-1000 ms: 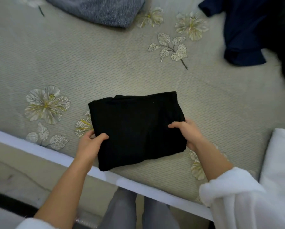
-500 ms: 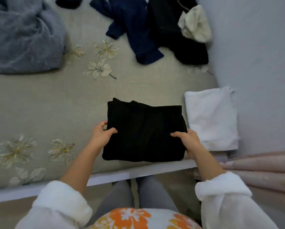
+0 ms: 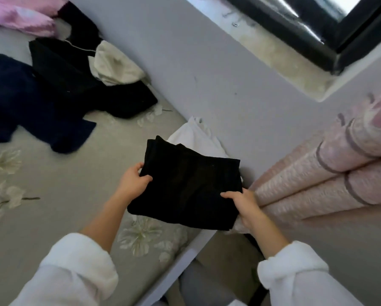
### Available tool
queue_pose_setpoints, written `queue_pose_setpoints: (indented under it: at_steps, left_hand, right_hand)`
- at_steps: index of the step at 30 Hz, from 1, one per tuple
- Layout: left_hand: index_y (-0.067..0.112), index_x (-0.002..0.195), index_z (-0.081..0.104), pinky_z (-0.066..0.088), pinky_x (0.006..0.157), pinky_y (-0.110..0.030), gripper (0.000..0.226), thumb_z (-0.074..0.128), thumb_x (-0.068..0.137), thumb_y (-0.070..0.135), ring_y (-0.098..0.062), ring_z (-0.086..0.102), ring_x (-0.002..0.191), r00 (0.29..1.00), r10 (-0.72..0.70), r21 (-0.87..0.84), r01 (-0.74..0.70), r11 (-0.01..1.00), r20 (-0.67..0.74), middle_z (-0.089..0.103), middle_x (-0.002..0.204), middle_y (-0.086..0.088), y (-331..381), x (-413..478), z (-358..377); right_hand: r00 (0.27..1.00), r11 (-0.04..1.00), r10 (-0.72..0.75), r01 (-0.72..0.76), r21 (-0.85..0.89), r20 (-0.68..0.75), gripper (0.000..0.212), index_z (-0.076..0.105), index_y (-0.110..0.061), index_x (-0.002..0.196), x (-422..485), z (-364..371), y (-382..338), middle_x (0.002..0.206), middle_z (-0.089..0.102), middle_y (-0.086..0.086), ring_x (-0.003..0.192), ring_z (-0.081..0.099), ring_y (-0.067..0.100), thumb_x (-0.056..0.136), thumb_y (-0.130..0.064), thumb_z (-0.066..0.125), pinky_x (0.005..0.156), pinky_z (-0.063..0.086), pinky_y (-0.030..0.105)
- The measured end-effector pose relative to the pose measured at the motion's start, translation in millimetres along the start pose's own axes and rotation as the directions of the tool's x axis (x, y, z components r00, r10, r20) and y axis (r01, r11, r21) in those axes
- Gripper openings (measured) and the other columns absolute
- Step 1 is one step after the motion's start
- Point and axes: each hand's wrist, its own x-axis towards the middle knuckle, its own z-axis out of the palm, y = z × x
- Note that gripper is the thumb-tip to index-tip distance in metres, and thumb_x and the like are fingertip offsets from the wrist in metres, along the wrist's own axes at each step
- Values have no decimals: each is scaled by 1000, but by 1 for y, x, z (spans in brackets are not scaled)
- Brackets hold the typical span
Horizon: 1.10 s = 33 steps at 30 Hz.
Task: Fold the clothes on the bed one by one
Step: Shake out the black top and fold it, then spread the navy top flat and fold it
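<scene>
A folded black garment [image 3: 189, 184] hangs just above the bed's right corner, partly over a folded white cloth [image 3: 196, 138] by the wall. My left hand [image 3: 132, 184] grips its left edge, thumb on top. My right hand [image 3: 242, 204] grips its lower right edge the same way. Further back on the bed [image 3: 59, 195] lie unfolded clothes: a navy garment [image 3: 19, 102], a black garment [image 3: 74, 78] and a cream piece [image 3: 114, 65] on top of it.
A grey wall [image 3: 229, 85] runs along the bed's right side, with a window ledge [image 3: 280, 49] above. Pink patterned curtain folds [image 3: 330, 168] hang at the right. A pink fluffy item [image 3: 19, 16] lies at the far left back. The bed's white edge [image 3: 185, 261] is near my legs.
Both hands have lifted the folded black garment off the middle of the bed and carried it right, over the white cloth by the wall. My view has swung right with it.
</scene>
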Motion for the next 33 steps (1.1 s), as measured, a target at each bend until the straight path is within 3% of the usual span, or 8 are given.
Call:
queue_pose_setpoints:
  at_steps: [5,11,16,18,21,24,28,33]
  left_hand:
    - [15,130,55,43,50,-26,45,50,87,3,-16,59,62,979,184,215,-163,963,-83,61,78,3,70,73,33]
    - [23,133,52,35,104,-51,42,51,92,16,-28,57,110,934,260,301,-182,936,-244,62,123,-7,94,144,67]
    - [19,144,38,23,113,-53,52,51,95,29,-30,31,138,953,272,489,-176,854,-133,36,150,-11,46,150,99]
    - [23,149,30,15,115,-52,57,48,97,36,-27,10,147,946,322,598,-244,764,-24,18,159,-7,25,146,109]
    - [28,153,12,6,117,-51,65,40,97,48,-26,-12,147,956,277,715,-261,648,98,-3,161,-5,0,151,117]
    - [25,151,-9,0,117,-50,77,36,96,53,-26,-31,140,962,225,828,-251,502,156,-22,158,-10,-18,158,117]
    - [24,143,-29,1,118,-48,88,37,94,57,-29,-37,134,965,156,891,-254,377,209,-32,153,-14,-32,161,111]
    - [25,153,7,7,119,-44,73,50,95,36,-23,-16,146,943,173,702,-328,632,284,-11,161,-6,-15,168,93]
  right_hand:
    - [997,984,63,-53,172,-52,36,63,-15,111,48,-6,-15,102,69,4,91,66,22,78,-9,73,71,54,32]
    - [973,941,221,-194,278,-66,50,56,-6,125,95,11,-10,112,66,10,101,64,29,78,-10,74,95,51,45]
    - [953,931,202,-258,-257,-226,57,41,-2,134,113,32,3,118,55,11,103,56,27,85,-15,66,83,48,31]
    - [961,762,-122,-69,-644,-247,76,26,-11,146,113,36,9,146,31,9,132,35,28,83,-23,66,103,35,36]
    - [915,408,-370,314,-858,159,76,13,-27,153,120,44,12,161,1,0,147,3,22,90,-29,56,115,15,42]
    - [919,222,-83,394,-892,385,68,9,-31,153,135,41,24,162,-9,3,148,-9,23,96,-37,46,118,6,44]
    - [908,80,209,354,-932,363,73,3,-31,154,139,31,41,161,-15,6,148,-10,27,96,-28,47,118,13,48]
    - [928,59,160,331,-942,336,45,47,-16,138,147,47,6,142,41,13,131,39,33,95,-29,47,93,39,39]
